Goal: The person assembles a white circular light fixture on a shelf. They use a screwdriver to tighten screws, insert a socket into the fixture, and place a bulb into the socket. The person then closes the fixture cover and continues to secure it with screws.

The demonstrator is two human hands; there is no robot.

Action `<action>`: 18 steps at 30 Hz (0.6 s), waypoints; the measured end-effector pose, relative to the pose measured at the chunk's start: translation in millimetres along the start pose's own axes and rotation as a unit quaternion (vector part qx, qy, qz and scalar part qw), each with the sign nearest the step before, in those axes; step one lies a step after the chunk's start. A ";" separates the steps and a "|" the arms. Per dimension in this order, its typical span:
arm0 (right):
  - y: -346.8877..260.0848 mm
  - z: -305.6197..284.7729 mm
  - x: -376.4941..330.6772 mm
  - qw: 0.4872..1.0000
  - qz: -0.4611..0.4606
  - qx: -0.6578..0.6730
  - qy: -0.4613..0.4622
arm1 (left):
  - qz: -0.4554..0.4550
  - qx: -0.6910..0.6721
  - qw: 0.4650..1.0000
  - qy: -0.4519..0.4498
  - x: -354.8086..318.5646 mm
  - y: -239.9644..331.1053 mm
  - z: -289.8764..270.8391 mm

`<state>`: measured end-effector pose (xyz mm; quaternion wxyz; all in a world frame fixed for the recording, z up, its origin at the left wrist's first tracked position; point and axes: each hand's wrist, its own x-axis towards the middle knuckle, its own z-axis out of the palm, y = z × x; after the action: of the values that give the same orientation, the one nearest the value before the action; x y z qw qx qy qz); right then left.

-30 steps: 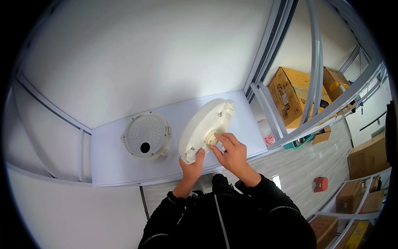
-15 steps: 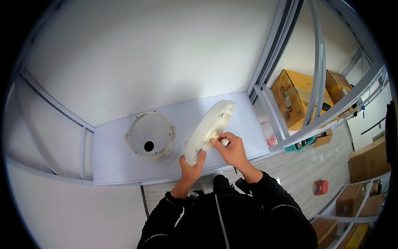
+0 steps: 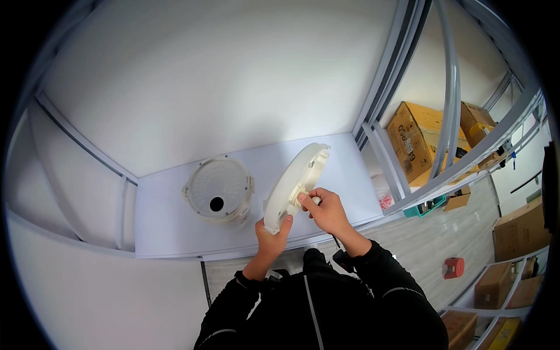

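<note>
A round white plastic cover (image 3: 298, 172) is held tilted on its edge above the white table. My left hand (image 3: 273, 238) grips its lower rim, thumb on the near face. At the cover's middle, my right hand (image 3: 326, 211) is closed with thumb and fingers on a small cream fitting (image 3: 296, 196). A small white rounded piece (image 3: 316, 200) shows between the fingers of that hand; its kind cannot be made out. To the left stands a round white housing (image 3: 224, 181) with a pale textured disc, small clips at its rim and a black round spot (image 3: 216, 203).
The white table (image 3: 160, 219) meets a white wall panel behind. Grey frame posts (image 3: 388, 67) rise at the right. Beyond them are a yellow-brown carton (image 3: 415, 140) and a teal bin (image 3: 424, 207). A red stool (image 3: 454, 268) stands on the floor near shelves with cartons.
The whole view has shifted slightly, so the table and housing sit a little further right. Both hands keep their hold on the cover, and less of the small white piece shows.
</note>
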<state>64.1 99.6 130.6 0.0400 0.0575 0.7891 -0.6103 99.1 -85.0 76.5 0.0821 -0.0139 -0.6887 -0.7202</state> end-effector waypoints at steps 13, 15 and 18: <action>-11.7 17.3 -9.6 0.987 -0.107 -0.103 0.063 | 0.027 0.006 0.998 0.049 5.3 6.1 -3.0; -13.6 21.1 -13.9 0.967 -0.185 -0.148 0.094 | 0.031 -0.022 0.998 0.043 6.4 9.5 -3.8; -5.7 25.3 -14.2 0.929 -0.290 -0.195 0.123 | 0.016 -0.049 0.998 0.032 7.9 7.2 -5.9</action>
<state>77.2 73.1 131.6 -0.2258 -0.1078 0.8737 -0.4172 92.8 -91.9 84.5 0.1148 -0.0058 -0.6491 -0.7519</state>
